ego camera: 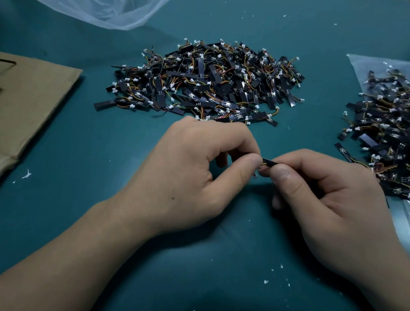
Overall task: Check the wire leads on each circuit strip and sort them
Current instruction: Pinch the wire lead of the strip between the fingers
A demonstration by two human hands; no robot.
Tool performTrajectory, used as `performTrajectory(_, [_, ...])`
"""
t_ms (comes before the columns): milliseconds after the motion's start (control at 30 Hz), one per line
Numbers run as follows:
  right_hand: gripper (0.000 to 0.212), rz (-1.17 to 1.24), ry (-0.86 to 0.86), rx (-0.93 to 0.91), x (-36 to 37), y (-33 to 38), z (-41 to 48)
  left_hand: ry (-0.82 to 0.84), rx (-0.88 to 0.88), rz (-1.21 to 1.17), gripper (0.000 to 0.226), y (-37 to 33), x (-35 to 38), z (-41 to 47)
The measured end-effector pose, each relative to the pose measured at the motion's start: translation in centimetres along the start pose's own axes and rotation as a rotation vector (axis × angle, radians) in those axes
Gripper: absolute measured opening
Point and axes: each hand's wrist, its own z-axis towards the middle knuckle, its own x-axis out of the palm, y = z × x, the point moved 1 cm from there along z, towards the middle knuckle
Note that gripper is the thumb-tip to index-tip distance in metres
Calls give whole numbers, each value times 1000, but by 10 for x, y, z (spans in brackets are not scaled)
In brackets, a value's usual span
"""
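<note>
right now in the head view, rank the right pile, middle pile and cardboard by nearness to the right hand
1. right pile, on its bag beside the right hand
2. middle pile, ahead and left
3. cardboard, far left

The heaped black circuit strips [204, 82] carry orange and yellow wires [276, 110] and white plugs [131, 106]. The table mat [102, 153] is teal, flecked white.

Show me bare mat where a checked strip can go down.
Bare mat lies between the cardboard and the left hand, and between the centre pile and the right pile on its bag. Crowded: both piles and around the right hand.
</note>
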Motion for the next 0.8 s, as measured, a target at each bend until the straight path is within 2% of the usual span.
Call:
performTrajectory(267, [17,-8,4,2,1,2,0,15,-19,-7,11,0,0,-1])
performTrajectory(500, [23,86,37,-3,-2,5,0,12,-19,-72,15,-2,-1,1])
performTrajectory(633, [24,29,36,-10,-1,4,0,39,-13,-67,15,-1,-1,0])
performTrajectory(800, [25,67,27,17,-1,3,-1,41,-6,-67,13,-1,-1,0])
